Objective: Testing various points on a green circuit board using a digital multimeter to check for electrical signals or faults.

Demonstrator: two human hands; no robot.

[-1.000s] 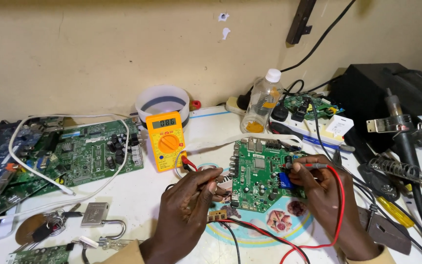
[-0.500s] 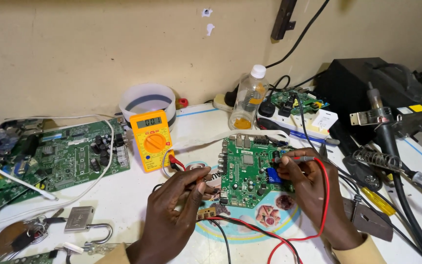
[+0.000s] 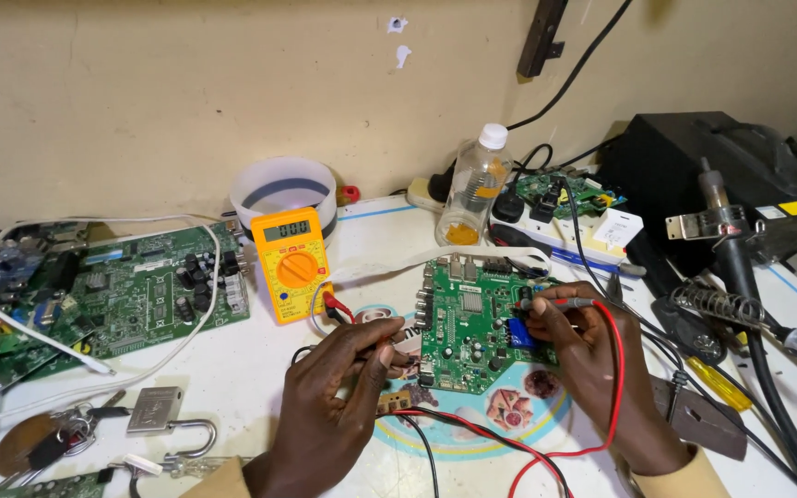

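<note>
The left hand [image 3: 339, 406] is closed on a black probe [image 3: 397, 343] at the left edge of the green circuit board [image 3: 472, 323], which lies flat on the desk [image 3: 232, 387]. The right hand [image 3: 592, 355] is pinched on a red probe [image 3: 560, 302] over the board. A yellow multimeter [image 3: 293, 263] stands just beside it.

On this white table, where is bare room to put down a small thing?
One free patch lies between the large green board, the yellow multimeter and the left hand, above the padlock. It is crowded around the small green board, the right hand and the soldering stand.
</note>
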